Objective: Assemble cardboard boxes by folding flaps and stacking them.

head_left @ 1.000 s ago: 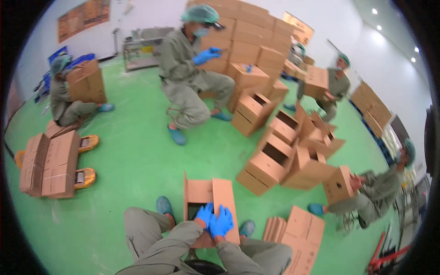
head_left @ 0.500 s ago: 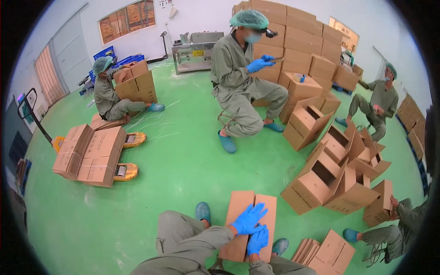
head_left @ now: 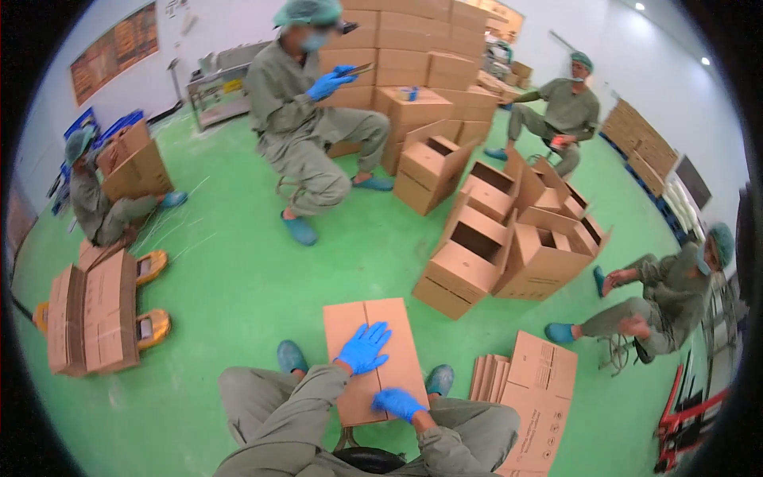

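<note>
A brown cardboard box (head_left: 343, 319) stands between my knees, its two top flaps folded inward and meeting along a middle seam. My left hand (head_left: 366, 348), in a blue glove, lies flat across the flaps and the seam with its fingers stretched out. Nearer to me, by the near end of the seam, is my right hand (head_left: 399, 404), gloved in blue too. Its fingers look bent but are smeared by motion, so whether they hold anything cannot be made out.
Flat folded cartons (head_left: 537, 381) lie right of my right foot. Several open boxes (head_left: 457, 274) stand ahead to the right, before stacked cartons (head_left: 401, 71). Co-workers sit around, one on a stool at right (head_left: 652, 310). Folded cartons (head_left: 107, 310) rest on a yellow pallet jack (head_left: 152, 327) at left.
The view has swung right. My right hand has drawn back toward me, away from my left; the flap gap looks narrower. The co-worker at right no longer touches a box.
</note>
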`<action>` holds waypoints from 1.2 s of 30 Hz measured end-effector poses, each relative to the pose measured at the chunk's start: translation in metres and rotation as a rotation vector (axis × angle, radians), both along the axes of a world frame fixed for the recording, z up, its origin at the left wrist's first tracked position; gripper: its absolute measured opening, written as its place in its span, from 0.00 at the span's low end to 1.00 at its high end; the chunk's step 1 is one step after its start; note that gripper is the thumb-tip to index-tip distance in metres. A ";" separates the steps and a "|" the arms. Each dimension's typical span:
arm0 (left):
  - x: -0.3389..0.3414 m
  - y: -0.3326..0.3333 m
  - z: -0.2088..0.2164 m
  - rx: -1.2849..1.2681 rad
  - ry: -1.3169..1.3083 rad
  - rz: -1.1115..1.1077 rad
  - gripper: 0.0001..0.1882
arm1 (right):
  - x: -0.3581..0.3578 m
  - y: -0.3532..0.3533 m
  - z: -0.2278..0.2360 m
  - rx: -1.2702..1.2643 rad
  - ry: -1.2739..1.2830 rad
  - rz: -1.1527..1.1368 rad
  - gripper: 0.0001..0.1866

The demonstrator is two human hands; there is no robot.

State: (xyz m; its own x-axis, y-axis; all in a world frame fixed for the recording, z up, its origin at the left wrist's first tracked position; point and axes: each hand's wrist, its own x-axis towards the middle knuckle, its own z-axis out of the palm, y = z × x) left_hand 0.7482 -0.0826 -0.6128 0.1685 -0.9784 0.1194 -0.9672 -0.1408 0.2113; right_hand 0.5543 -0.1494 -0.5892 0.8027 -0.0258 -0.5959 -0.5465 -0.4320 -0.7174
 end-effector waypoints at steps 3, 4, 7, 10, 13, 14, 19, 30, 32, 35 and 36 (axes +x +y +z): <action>-0.011 -0.008 0.004 0.018 0.063 0.018 0.37 | -0.026 0.031 -0.006 -0.037 0.075 0.268 0.22; -0.009 -0.011 0.005 0.017 0.024 0.022 0.36 | -0.034 0.039 -0.016 -0.159 0.016 0.398 0.22; -0.016 -0.023 0.014 0.052 -0.042 0.157 0.36 | -0.012 0.021 -0.028 -0.148 0.073 0.360 0.27; -0.030 -0.049 0.054 0.121 0.026 0.430 0.37 | 0.025 0.003 -0.016 -0.214 -0.048 0.152 0.26; -0.026 -0.056 0.050 0.143 0.193 0.433 0.40 | 0.074 -0.030 -0.051 -0.371 -0.210 0.050 0.26; -0.026 -0.068 0.054 0.097 0.223 0.276 0.41 | 0.066 -0.045 -0.098 -0.386 -0.204 0.030 0.26; 0.008 -0.050 0.039 -0.229 0.377 0.193 0.42 | 0.143 -0.132 -0.089 -0.494 -0.417 -0.518 0.39; -0.033 0.041 -0.107 0.512 0.616 0.300 0.39 | -0.152 -0.291 0.008 -0.621 0.410 -0.277 0.33; -0.053 0.075 -0.145 0.733 0.707 0.287 0.38 | -0.227 -0.274 -0.024 -0.470 0.486 -0.542 0.41; -0.067 0.151 -0.172 0.929 0.683 0.323 0.36 | -0.265 -0.223 -0.075 -0.406 0.535 -0.785 0.54; -0.083 0.153 -0.173 1.012 0.705 0.294 0.35 | -0.300 -0.210 -0.097 -0.530 0.576 -0.864 0.58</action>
